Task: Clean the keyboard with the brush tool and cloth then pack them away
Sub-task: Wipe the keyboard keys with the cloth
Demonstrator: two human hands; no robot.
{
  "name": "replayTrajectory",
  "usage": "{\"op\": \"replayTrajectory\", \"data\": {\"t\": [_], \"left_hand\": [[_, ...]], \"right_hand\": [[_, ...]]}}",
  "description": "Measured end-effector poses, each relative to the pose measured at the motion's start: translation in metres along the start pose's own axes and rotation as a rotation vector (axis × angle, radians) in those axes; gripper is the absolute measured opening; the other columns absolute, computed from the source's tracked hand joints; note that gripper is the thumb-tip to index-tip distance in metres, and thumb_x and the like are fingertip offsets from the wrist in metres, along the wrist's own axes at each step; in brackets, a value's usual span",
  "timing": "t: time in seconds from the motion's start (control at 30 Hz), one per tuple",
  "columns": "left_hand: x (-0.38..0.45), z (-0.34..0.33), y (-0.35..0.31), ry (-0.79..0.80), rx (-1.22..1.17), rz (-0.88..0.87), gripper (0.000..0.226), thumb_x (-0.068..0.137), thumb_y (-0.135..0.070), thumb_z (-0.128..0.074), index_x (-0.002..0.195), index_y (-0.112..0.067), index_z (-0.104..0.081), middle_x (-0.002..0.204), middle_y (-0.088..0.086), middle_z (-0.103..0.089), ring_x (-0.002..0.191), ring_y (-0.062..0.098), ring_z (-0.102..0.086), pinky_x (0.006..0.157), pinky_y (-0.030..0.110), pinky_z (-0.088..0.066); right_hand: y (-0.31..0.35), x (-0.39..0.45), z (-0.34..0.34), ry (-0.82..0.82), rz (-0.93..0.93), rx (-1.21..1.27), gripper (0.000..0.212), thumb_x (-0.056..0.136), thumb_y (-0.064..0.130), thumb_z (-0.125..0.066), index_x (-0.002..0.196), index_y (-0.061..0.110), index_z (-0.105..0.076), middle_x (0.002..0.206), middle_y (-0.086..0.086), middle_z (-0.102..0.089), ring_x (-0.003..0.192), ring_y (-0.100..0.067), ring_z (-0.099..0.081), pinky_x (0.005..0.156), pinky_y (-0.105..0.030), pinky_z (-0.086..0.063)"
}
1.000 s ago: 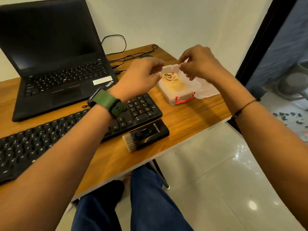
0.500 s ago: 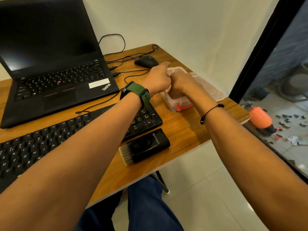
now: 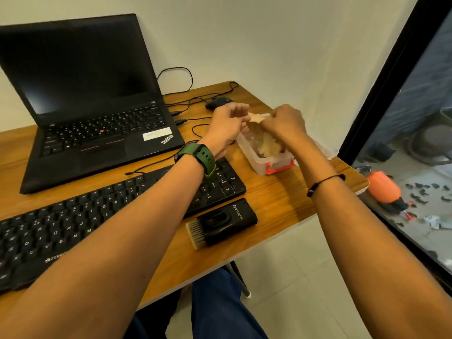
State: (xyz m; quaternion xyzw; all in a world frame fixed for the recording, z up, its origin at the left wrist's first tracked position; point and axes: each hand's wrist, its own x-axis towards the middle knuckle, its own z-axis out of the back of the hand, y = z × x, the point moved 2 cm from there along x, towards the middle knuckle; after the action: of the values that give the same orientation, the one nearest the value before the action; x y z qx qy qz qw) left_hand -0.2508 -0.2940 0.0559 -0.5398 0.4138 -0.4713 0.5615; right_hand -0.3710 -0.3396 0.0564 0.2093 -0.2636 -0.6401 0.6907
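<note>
Two hands met above a clear plastic box (image 3: 263,165) with a red latch, at the wooden table's (image 3: 276,199) right end. The left hand (image 3: 226,129) and right hand (image 3: 285,123) each pinched an edge of the pale, crumpled cloth (image 3: 267,145), whose lower folds sagged into the box; fingertips were hidden. The black brush tool (image 3: 223,222), rectangular with tan bristles, lay flat just beside the black keyboard (image 3: 102,216), partly covered by the left forearm

bare desk (image 3: 281,199) is seen between brush tool (image 3: 221,222) and clear box (image 3: 266,165); the left is blocked by the keyboard (image 3: 117,211), the rear by laptop (image 3: 93,113), mouse (image 3: 217,102) and cables (image 3: 186,113).
</note>
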Motion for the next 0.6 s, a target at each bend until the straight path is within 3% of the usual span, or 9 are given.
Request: {"op": "replayTrajectory", "data": {"t": [0.03,0.1,0.2,0.3,0.4,0.53,0.6], "left_hand": [[-0.003,0.006,-0.005,-0.011,0.006,-0.038,0.042,0.086,0.02,-0.039,0.121,0.002,-0.053,0.106,0.008,-0.056,0.098,0.014,-0.055,0.065,0.011,-0.052],[-0.011,0.018,-0.016,-0.008,0.093,-0.141,0.047,0.083,0.02,-0.042,0.123,-0.004,-0.053,0.112,0.005,-0.056,0.101,0.012,-0.054,0.072,0.011,-0.051],[-0.026,0.044,-0.032,0.017,0.272,-0.302,0.056,0.084,0.007,-0.055,0.134,-0.017,-0.044,0.123,0.003,-0.051,0.111,0.015,-0.052,0.092,0.027,-0.05],[-0.048,0.075,-0.048,0.077,0.135,-0.321,0.07,0.083,-0.001,-0.062,0.139,-0.028,-0.032,0.131,0.009,-0.044,0.116,0.02,-0.051,0.093,0.035,-0.05],[-0.074,0.111,-0.061,0.103,-0.043,-0.3,0.054,0.084,-0.004,-0.062,0.131,-0.02,-0.042,0.119,0.006,-0.054,0.108,0.016,-0.056,0.086,0.027,-0.051],[-0.116,0.164,-0.068,-0.014,0.073,-0.298,0.022,0.088,-0.006,-0.058,0.11,-0.001,-0.058,0.089,0.002,-0.061,0.081,0.008,-0.059,0.069,0.021,-0.05],[-0.138,0.191,-0.064,-0.105,0.102,-0.27,0.02,0.088,-0.008,-0.059,0.107,-0.001,-0.059,0.088,0.004,-0.062,0.081,0.012,-0.059,0.072,0.026,-0.05]], "right_hand": [[0.003,-0.002,0.007,0.003,0.003,0.079,0.026,0.083,0.03,-0.059,0.089,0.006,-0.064,0.081,-0.007,-0.057,0.076,-0.023,-0.057,0.063,-0.031,-0.046],[0.015,-0.013,0.021,0.038,0.022,0.275,0.013,0.081,0.019,-0.057,0.072,0.01,-0.061,0.069,-0.003,-0.05,0.066,-0.018,-0.049,0.058,-0.029,-0.039],[0.038,-0.036,0.034,0.118,0.103,0.565,0.022,0.071,0.006,-0.054,0.054,0.017,-0.047,0.057,0.001,-0.039,0.059,-0.016,-0.038,0.053,-0.026,-0.027],[0.067,-0.064,0.036,0.309,0.175,0.769,0.034,0.067,-0.003,-0.048,0.042,0.02,-0.045,0.044,0.009,-0.038,0.044,-0.009,-0.035,0.046,-0.021,-0.026],[0.095,-0.088,0.024,0.451,0.217,0.832,0.019,0.062,-0.001,-0.045,0.053,0.016,-0.04,0.051,0.003,-0.035,0.043,-0.011,-0.032,0.044,-0.023,-0.026],[0.135,-0.121,-0.003,0.583,0.26,0.791,0.006,0.074,0.012,-0.051,0.078,0.009,-0.052,0.066,-0.007,-0.045,0.059,-0.021,-0.045,0.056,-0.031,-0.039],[0.155,-0.138,-0.02,0.694,0.29,0.742,0.032,0.086,0.041,-0.056,0.086,0.01,-0.06,0.078,-0.003,-0.063,0.071,-0.018,-0.062,0.062,-0.029,-0.05]]}}
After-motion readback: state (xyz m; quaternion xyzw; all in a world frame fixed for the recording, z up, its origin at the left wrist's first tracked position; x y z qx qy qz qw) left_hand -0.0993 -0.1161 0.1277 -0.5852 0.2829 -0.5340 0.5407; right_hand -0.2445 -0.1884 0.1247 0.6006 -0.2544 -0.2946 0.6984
